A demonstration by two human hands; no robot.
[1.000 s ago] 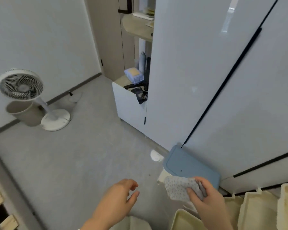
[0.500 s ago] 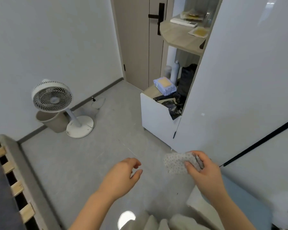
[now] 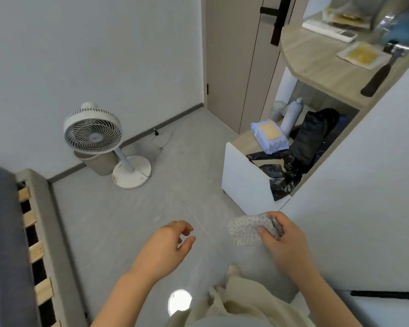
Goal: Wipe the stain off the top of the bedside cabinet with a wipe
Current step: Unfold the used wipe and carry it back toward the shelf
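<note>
My right hand (image 3: 282, 241) grips a crumpled grey dotted wipe (image 3: 247, 228) in mid-air over the floor, low and right of centre. My left hand (image 3: 167, 246) hangs beside it, fingers loosely curled, holding nothing. A low white cabinet (image 3: 243, 178) with a wooden top stands ahead on the right, next to the tall white wardrobe (image 3: 364, 185). On that top lie a blue pack of wipes (image 3: 269, 136), black bags (image 3: 300, 156) and two bottles (image 3: 291, 114). No stain can be made out from here.
A white pedestal fan (image 3: 93, 133) and a beige bin (image 3: 97, 161) stand against the left wall. A bed frame with wooden slats (image 3: 31, 220) fills the lower left. A door (image 3: 236, 55) is at the back. A wooden shelf (image 3: 321, 55) carries a remote and packets.
The view has swung up and left, away from the blue-lidded box, bringing the bed frame and shelf into sight. Both hands keep their pose; the right still grips the wipe.
</note>
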